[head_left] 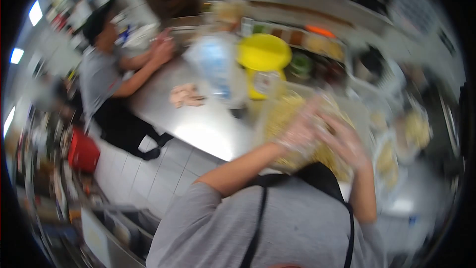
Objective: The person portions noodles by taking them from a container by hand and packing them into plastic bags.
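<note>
My left hand (301,128) and my right hand (348,141) are in clear plastic gloves and meet at the fingertips. Their fingers look stretched out, though motion blurs them, and no held thing shows in either. Below both hands is a wide, pale tub (263,119) filled with yellow shreds that look like grated cheese (282,111). Just beyond its left side stands a yellow container (260,83) under a round yellow lid (264,52).
A large clear plastic bag (214,67) and pinkish pieces (187,95) lie on the steel table (208,129). Topping pans (297,38) line the back. Bags of pale food (386,164) are at right. A co-worker (106,74) stands at left, near a red bin (83,151).
</note>
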Tool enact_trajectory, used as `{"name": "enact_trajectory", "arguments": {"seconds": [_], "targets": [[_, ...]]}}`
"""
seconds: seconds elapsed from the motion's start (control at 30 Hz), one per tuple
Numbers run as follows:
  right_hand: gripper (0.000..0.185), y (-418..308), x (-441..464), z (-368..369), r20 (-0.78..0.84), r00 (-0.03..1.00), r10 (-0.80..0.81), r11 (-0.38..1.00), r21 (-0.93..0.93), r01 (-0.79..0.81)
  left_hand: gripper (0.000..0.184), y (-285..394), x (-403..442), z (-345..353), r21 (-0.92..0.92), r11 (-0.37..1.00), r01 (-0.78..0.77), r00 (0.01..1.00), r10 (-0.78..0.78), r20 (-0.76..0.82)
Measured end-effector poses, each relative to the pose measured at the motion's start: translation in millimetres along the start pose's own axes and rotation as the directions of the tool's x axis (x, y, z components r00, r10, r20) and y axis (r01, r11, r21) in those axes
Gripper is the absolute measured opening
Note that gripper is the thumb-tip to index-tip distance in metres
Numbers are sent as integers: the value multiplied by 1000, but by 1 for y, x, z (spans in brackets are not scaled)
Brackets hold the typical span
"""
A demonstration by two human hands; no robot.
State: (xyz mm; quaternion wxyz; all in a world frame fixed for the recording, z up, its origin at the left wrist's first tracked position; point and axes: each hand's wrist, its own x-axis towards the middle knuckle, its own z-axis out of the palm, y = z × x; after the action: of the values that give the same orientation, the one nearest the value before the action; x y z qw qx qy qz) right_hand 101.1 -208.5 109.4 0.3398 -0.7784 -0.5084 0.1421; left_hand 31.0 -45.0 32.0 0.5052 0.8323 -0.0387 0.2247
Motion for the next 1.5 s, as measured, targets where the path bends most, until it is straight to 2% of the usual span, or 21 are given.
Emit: {"name": "enact_trajectory", "arguments": {"seconds": [0.03, 0.07, 0.1, 0.13, 0.17, 0.2, 0.27, 0.3, 0.33, 0.37, 0.4, 0.47, 0.53, 0.6, 0.67, 0.7, 0.73, 1.07, 1.13, 1.2, 1.5], "targets": [[55, -13, -6, -7, -50, 998, 39, 967, 254, -25, 83, 2, -2, 2, -334, 937, 103, 995, -94, 41], [62, -1, -9, -8, -93, 987, 134, 963, 249, -108, 81, 24, 1, -4, -353, 914, 199, 979, -200, 33], [81, 2, -11, -6, -255, 952, 170, 906, 421, -49, 80, 38, 0, -9, -397, 884, 247, 965, -260, 23], [92, 8, -12, -11, -272, 950, 155, 901, 433, -23, 80, 43, 1, -13, -448, 846, 288, 951, -309, 28], [104, 17, -14, -15, -296, 940, 168, 893, 449, -19, 80, 27, 5, -2, -445, 851, 278, 947, -319, -18], [104, 16, -14, -9, -273, 951, 145, 895, 446, -8, 79, 5, 9, 10, -303, 937, 173, 958, -231, -168], [111, 17, -12, 12, -198, 980, 35, 883, 465, 63, 79, 20, 8, -2, -129, 989, 77, 946, -113, -304], [112, 27, -5, 25, -150, 983, -108, 904, 396, 159, 78, 37, 5, -7, -293, 928, 230, 933, -296, -205], [112, 32, 0, 34, -146, 983, -112, 904, 396, 162, 78, 45, 4, -8, -369, 878, 304, 916, -376, -141], [105, 35, 6, 41, -181, 981, -65, 958, 264, 112, 78, 53, 4, -8, -435, 817, 379, 889, -453, -76], [98, 40, 11, 49, -223, 974, -23, 990, 130, 53, 76, 53, 3, -1, -384, 844, 375, 891, -442, -101], [88, 72, 21, 60, -188, 982, 29, 990, 140, -3, 75, 41, 1, 15, -330, 868, 372, 894, -431, -126], [77, 84, 24, 60, -153, 985, 79, 988, 145, -57, 72, 17, -1, 27, -147, 937, 317, 911, -344, -226], [60, 83, 24, 59, -184, 977, 112, 933, 358, -39, 72, 3, -7, 30, -116, 935, 336, 912, -354, -209], [58, 86, 23, 62, -206, 972, 109, 913, 408, -16, 71, -11, -15, 31, -88, 930, 357, 911, -368, -188], [55, 87, 21, 64, -229, 968, 106, 889, 457, 10, 72, -20, -20, 30, 19, 971, 238, 948, -228, -222], [55, 86, 20, 64, -231, 967, 111, 889, 458, 8, 73, -28, -23, 30, 130, 985, 111, 968, -78, -238], [56, 73, 19, 63, -267, 963, 47, 960, 279, 31, 77, -39, -23, 32, 114, 964, 240, 955, -214, -207], [56, 72, 21, 62, -252, 965, 75, 954, 301, 5, 75, -43, -26, 31, 86, 987, 133, 966, -110, -236], [55, 70, 20, 60, -271, 961, 45, 981, 193, 8, 72, -42, -26, 30, 82, 987, 137, 967, -116, -226], [57, 73, 18, 59, -235, 969, 80, 958, 286, -10, 63, -43, -25, 30, 63, 991, 114, 970, -98, -222]]}}
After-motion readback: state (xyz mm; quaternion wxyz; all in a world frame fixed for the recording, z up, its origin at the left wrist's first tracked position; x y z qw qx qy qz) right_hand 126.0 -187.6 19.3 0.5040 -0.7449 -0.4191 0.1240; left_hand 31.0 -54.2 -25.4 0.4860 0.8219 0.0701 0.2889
